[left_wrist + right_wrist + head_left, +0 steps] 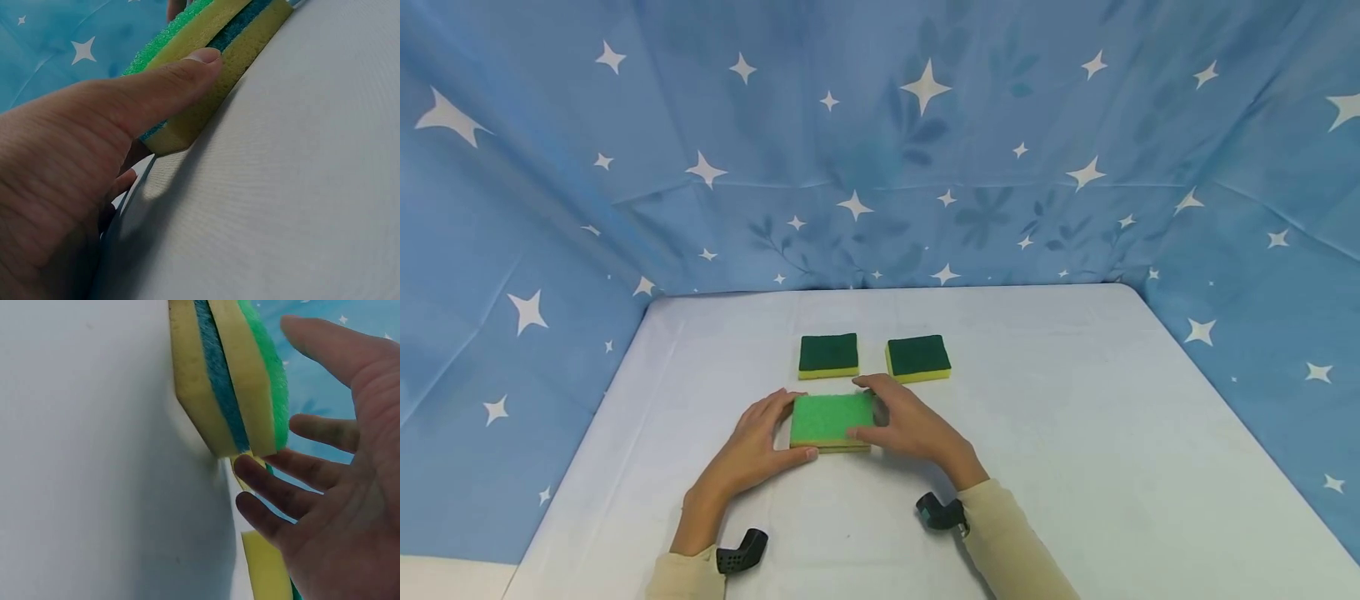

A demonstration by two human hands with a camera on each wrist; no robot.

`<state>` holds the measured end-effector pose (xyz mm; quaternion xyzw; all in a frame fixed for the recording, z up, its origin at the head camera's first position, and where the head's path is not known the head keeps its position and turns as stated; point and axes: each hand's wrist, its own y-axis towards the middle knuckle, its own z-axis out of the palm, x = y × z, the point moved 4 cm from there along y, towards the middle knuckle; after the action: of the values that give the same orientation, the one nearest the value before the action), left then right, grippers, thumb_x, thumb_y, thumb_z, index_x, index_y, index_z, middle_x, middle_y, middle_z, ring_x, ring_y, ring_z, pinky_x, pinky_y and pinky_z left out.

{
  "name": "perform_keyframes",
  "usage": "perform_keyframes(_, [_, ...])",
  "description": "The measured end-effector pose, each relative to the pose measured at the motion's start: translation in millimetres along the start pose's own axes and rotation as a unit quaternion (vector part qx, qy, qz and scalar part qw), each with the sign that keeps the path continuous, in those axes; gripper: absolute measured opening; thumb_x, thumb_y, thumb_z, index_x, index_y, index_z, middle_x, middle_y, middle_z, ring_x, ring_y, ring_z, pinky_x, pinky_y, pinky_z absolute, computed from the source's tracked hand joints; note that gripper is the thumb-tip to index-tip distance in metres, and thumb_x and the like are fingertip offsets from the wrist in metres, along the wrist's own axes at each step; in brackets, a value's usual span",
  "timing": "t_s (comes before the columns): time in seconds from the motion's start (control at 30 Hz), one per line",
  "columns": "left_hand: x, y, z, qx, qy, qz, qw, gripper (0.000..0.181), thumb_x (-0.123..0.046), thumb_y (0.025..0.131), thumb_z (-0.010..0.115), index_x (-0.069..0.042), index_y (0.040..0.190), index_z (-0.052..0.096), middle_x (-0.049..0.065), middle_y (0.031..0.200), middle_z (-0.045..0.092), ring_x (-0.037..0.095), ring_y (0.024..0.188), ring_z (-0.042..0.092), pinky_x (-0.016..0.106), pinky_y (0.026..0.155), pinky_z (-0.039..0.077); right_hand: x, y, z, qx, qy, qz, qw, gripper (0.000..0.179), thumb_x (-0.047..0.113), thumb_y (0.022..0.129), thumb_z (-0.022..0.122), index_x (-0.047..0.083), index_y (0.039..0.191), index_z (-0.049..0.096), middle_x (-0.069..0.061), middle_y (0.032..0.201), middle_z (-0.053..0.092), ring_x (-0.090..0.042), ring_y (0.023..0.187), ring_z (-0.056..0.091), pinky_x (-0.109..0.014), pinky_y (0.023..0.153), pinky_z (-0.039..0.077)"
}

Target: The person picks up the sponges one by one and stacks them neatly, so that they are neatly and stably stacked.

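A stack of two sponges lies near the middle of the table. The upper sponge (pixel 827 417) has a bright green scouring top over yellow foam. Beneath it, the lower sponge (pixel 237 59) shows a blue scouring layer above yellow foam. My left hand (pixel 745 454) holds the stack at its left end, thumb along the front side and fingers at the back left corner. At the right end is my right hand (pixel 913 425), its fingers spread apart. In the right wrist view this hand (pixel 350 487) grips nothing, and whether a fingertip touches the stack is unclear.
Behind the stack lie two more sponges with dark green tops and yellow foam, one on the left (pixel 828 353) and one on the right (pixel 919 356). A white cloth covers the table (pixel 1112 433). Blue star-patterned curtains (pixel 880 150) surround its back and sides.
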<state>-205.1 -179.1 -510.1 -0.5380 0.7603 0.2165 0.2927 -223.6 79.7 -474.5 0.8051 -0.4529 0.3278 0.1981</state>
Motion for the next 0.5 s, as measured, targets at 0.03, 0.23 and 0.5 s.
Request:
perform_keyframes(0.03, [0.1,-0.1,0.1,0.000,-0.001,0.000,1.0000,0.091,-0.057,0.088,0.084,-0.015,0.160,0.047,0.026,0.168,0.035,0.051,0.155,0.027,0.075,0.118,0.026,-0.9,0.1,-2.1,-0.008,0.002,-0.004,1.0000,0.077,0.046,0.097,0.078,0.010,0.159,0.049,-0.009,0.153,0.056,-0.027,0.140,0.053,-0.053,0.117,0.042])
perform_keyframes(0.23, [0.1,-0.4,-0.1,-0.002,-0.007,0.001,1.0000,0.090,-0.055,0.088,0.085,-0.014,0.159,0.048,0.026,0.168,0.035,0.049,0.155,0.027,0.074,0.119,0.025,-10.5,-0.2,-16.2,-0.054,0.026,-0.011,0.9981,0.073,0.043,0.098,0.077,0.011,0.158,0.050,-0.011,0.151,0.055,-0.028,0.138,0.054,-0.057,0.114,0.044])
perform_keyframes(0.5, [-0.2,0.1,-0.2,-0.001,-0.010,0.002,0.9999,0.089,-0.053,0.088,0.085,-0.013,0.159,0.048,0.027,0.167,0.035,0.050,0.155,0.027,0.074,0.120,0.024,-18.5,-2.0,-32.3,-0.101,0.016,-0.003,0.9948,0.068,0.041,0.101,0.075,0.010,0.157,0.052,-0.007,0.157,0.051,-0.028,0.142,0.051,-0.056,0.115,0.044])
